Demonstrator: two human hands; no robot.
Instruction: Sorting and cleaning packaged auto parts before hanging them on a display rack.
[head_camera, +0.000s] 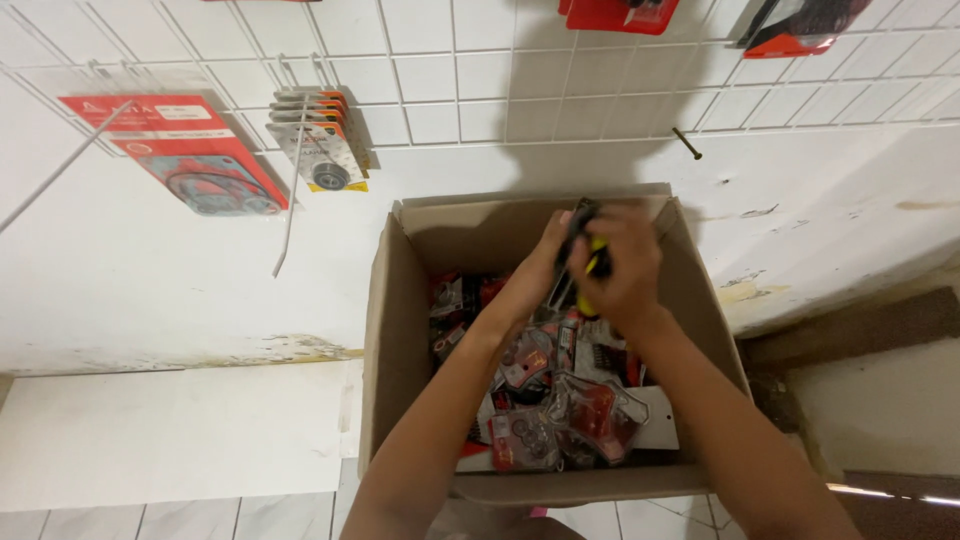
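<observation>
Tool: yellow-and-black tool (592, 262), over the far end of the cardboard box (392, 330)
Hands: left hand (548, 262) and right hand (625, 268) both grip it
Box: full of red blister packs (590, 410)

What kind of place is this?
Probably a small hardware or parts shop. A wire grid on the wall holds hanging packets, and a cardboard box on the floor is full of packaged parts.

I see bright, even indoor light; my head's soft shadow falls on the white wall (560, 170), both hands (600, 260) slightly motion-blurred, wide-angle bending at edges
</observation>
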